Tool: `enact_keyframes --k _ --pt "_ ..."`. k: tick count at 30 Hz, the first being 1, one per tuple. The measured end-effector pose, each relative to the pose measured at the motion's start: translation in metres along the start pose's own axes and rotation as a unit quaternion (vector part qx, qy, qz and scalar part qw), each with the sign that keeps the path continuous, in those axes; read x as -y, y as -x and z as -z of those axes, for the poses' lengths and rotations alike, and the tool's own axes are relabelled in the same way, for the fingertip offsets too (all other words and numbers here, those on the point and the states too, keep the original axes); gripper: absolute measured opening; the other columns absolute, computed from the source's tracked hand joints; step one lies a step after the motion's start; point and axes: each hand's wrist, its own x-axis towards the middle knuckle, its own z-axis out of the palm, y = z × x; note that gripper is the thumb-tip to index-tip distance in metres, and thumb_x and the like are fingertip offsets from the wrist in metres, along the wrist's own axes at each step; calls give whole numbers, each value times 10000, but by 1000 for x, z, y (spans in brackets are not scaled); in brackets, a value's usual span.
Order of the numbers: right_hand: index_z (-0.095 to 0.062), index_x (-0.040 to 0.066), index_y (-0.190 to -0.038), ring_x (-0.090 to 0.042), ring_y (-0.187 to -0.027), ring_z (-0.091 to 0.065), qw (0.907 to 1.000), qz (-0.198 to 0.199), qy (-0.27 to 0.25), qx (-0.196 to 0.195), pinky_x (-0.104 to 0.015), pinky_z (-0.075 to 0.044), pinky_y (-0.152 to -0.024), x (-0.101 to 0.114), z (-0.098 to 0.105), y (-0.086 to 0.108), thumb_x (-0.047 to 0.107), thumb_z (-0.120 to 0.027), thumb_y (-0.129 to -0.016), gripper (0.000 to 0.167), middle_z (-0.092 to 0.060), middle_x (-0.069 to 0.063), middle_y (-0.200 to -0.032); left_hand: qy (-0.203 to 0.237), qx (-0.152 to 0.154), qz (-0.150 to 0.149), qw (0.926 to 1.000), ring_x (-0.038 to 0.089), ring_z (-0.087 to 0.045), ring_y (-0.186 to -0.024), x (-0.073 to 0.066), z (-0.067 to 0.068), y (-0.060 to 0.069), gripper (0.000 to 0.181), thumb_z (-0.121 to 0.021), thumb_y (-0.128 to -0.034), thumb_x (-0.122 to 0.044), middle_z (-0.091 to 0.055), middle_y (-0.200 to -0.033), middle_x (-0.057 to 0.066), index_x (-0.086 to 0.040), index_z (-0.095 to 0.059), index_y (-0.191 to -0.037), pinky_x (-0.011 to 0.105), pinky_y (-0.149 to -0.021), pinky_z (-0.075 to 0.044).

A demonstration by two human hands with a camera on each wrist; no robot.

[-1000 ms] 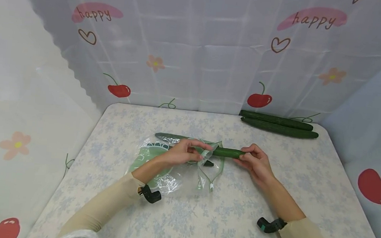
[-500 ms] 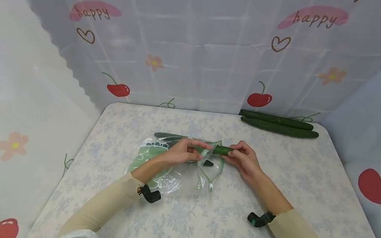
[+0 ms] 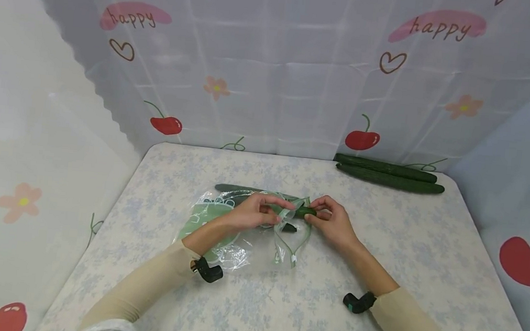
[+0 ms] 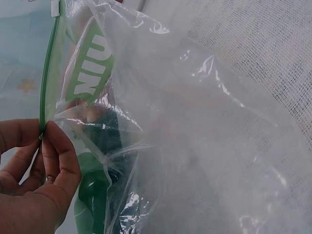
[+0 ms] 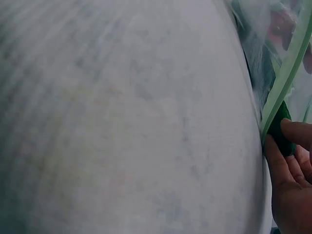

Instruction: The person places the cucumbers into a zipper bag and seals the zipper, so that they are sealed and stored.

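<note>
The right hand (image 3: 335, 227) pinches the end of a cucumber (image 3: 306, 212) and is now right at the mouth of the bag (image 3: 248, 248); half a second ago it was a little farther right, with more cucumber showing outside. The left hand (image 3: 258, 212) pinches the bag's green strip (image 4: 47, 73), as before. Just nearer than its fingertips, a dark cucumber end (image 3: 290, 228) shows at the mouth. Beyond this hand, a long cucumber (image 3: 232, 188) lies along the bag's far side; inside or behind, I cannot tell. Beyond and right of the right hand, two cucumbers (image 3: 389, 176) lie touching near the table's far edge. Tablecloth (image 3: 427, 253) stretches rightward from that hand.
</note>
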Motion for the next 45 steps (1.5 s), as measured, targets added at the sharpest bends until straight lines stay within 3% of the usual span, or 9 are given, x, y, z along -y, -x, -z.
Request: enact_keyframes --k 6,10,15,19,21,27,33,39,45 --pt "-614 63 -1285 -321 -1206 -737 9986 -74 480 196 -268 -610 -921 7 4 -1 185 -806 -984 377 -686 -164 -1329 47 23 9 10000 132 -684 -858 1 0 -1 416 -718 -1006 -53 -691 -1467 6 -206 -733 -1392 419 -934 -612" --pt "-541 -25 -1374 -391 -1275 -686 9979 -11 -12 647 -266 -611 -951 7 15 0 81 -672 -1052 364 -633 -272 -1402 84 21 37 10000 129 -684 -866 2 -1 -2 416 -716 -1000 -41 -691 -1470 6 -204 -739 -1383 391 -932 -613" --pt "-498 -101 -1403 -314 -1211 -727 9944 11 -520 921 -269 -632 -945 4 21 -4 -13 -544 -1079 340 -592 -351 -1413 86 -5 2 10000 206 -678 -874 1 0 0 417 -715 -999 -34 -698 -1461 10 -185 -736 -1386 394 -893 -593" --pt "-510 -95 -1386 -254 -1120 -760 9955 -24 -382 862 -278 -641 -929 4 20 -7 7 -598 -1065 348 -624 -336 -1341 85 32 -9 10000 350 -656 -909 0 -1 0 421 -716 -998 -40 -697 -1457 9 -179 -729 -1395 408 -875 -573" --pt "-514 -89 -1370 -264 -1097 -766 9965 -107 -311 774 -292 -647 -926 6 17 -9 39 -635 -1062 355 -644 -316 -1283 64 42 -4 10000 351 -667 -918 0 -1 -1 424 -719 -996 -45 -695 -1461 10 -180 -727 -1398 400 -881 -575" --pt "-513 -65 -1327 -303 -1000 -805 9981 -445 -32 418 -347 -668 -882 12 10 -14 129 -732 -1029 417 -726 -266 -1141 -19 68 14 10000 206 -686 -894 0 -3 -3 422 -713 -1001 -56 -689 -1468 24 -186 -723 -1403 402 -898 -584" --pt "-540 -12 -1310 -267 -904 -819 9969 -648 402 185 -355 -673 -828 15 7 -18 207 -788 -1000 453 -765 -221 -1084 17 61 24 10000 223 -667 -877 3 -3 -4 423 -708 -1003 -48 -695 -1455 34 -169 -719 -1408 365 -859 -571" --pt "-540 -11 -1355 -216 -947 -797 9983 -442 216 308 -343 -665 -864 12 10 -10 147 -761 -1011 437 -732 -227 -1143 131 10 80 9999 139 -645 -847 5 -2 -2 427 -714 -999 -47 -710 -1422 15 -213 -732 -1391 310 -832 -557" --pt "-533 3 -1415 -146 -984 -785 9978 -389 249 472 -306 -649 -880 4 35 0 152 -734 -1029 459 -735 -219 -1209 92 -19 92 9999 140 -660 -873 5 -2 -2 426 -723 -995 -55 -705 -1442 8 -213 -734 -1390 306 -848 -564"
